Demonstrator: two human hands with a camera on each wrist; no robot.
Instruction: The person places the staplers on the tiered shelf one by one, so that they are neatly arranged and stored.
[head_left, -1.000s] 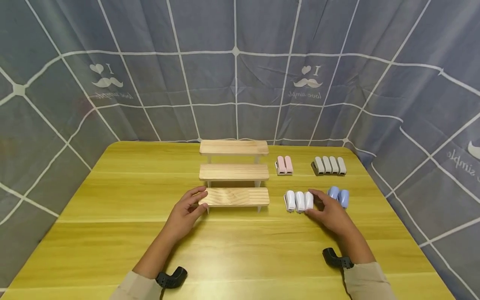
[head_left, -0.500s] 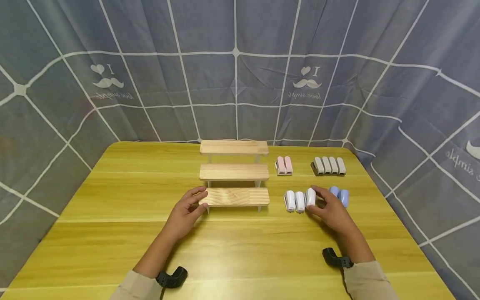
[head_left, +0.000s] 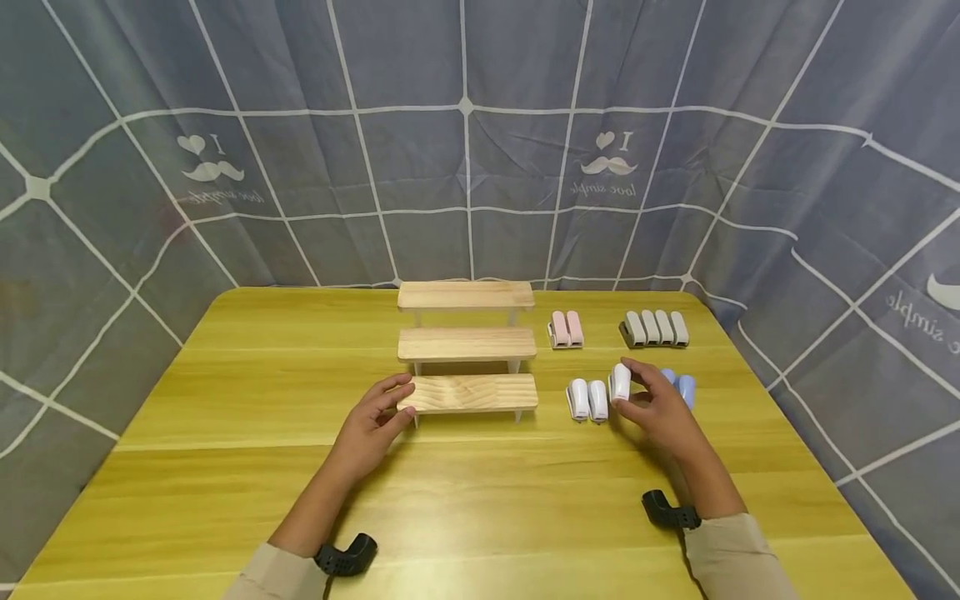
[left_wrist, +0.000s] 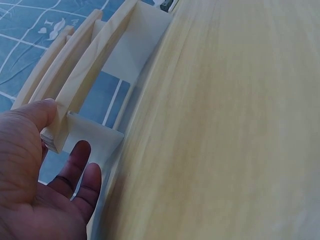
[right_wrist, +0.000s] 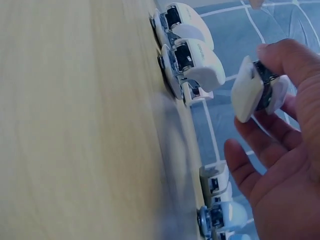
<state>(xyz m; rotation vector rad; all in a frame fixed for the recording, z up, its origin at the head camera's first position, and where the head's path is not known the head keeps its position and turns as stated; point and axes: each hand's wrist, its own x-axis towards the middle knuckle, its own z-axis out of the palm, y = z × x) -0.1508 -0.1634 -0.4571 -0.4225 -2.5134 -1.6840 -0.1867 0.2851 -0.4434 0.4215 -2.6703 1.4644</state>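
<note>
My right hand [head_left: 660,408] pinches a small white stapler [head_left: 619,382] between thumb and fingers. In the right wrist view this stapler [right_wrist: 252,90] is raised off the table, its dark inner part showing. Two more white staplers [head_left: 587,400] stand side by side just left of it. Behind my right hand are blue staplers [head_left: 685,390], partly hidden. My left hand [head_left: 372,425] holds the left end of the lowest step of a three-tier wooden display rack [head_left: 472,393]. In the left wrist view its thumb [left_wrist: 42,112] lies on the board's end.
Two pink staplers [head_left: 566,330] stand right of the rack's upper steps. A row of several grey staplers [head_left: 655,328] is at the back right. A grey curtain with white lines [head_left: 420,167] hangs right behind the yellow wooden table [head_left: 480,500].
My right hand has lifted the rightmost white stapler up and away from the other two, leaving a gap beside them. The left hand stays on the rack.
</note>
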